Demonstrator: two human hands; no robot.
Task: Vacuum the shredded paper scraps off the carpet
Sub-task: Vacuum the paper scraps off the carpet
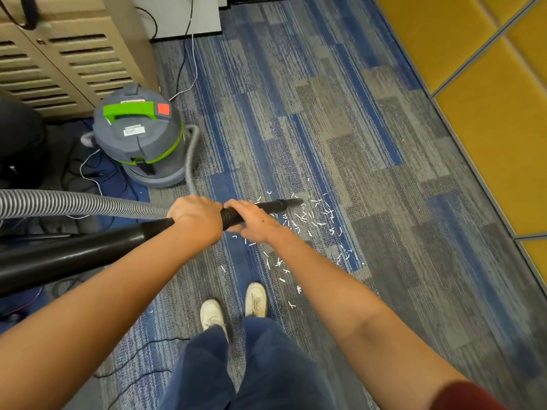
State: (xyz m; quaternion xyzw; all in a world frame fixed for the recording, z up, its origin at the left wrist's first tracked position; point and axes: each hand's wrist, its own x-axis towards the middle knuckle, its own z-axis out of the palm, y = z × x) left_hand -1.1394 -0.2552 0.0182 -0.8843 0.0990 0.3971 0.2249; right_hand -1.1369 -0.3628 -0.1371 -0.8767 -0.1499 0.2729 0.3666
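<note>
sweeping is under way: left hand (196, 216) and right hand (251, 221) have fingers wrapped round the wand (268, 206), nozzle at the scraps (310, 220). next, drag it through those nearer the shoes (233, 309).

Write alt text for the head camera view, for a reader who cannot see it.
Seen from above, a person's left hand and right hand grip a black vacuum nozzle aimed at white shredded paper scraps scattered on blue-grey carpet. A grey and green canister vacuum stands to the left, with a ribbed grey hose.
</note>
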